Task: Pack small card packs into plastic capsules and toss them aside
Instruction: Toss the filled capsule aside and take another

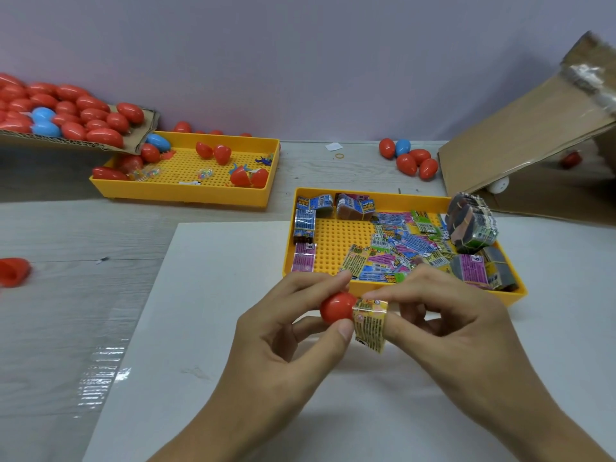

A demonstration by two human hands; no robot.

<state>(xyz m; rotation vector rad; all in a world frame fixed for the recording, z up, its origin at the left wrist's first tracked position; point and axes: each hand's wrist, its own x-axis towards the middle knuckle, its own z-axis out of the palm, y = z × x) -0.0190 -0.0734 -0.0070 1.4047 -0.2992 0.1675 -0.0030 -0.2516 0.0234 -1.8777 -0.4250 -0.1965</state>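
Two yellow trays (186, 191), two hands (293, 341), three blue capsules (402, 147).

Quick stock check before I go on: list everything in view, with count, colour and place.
Red plastic capsule half: one, red, held at centre.
Folded card pack: one, yellow print, at the capsule's mouth.
Near yellow plastic tray: one, right of centre, holding many loose and bundled card packs, mixed colours.
Far yellow plastic tray: one, left rear, with open red capsules and small toys.
Cardboard sheet of capsules: one, far left, many red, a few blue.
Loose closed capsules: about five, red and one blue, rear right.
Cardboard box: one, brown, tipped, right.
White sheet: one, under the hands.
Left hand: grips capsule half.
Right hand: pinches card pack.
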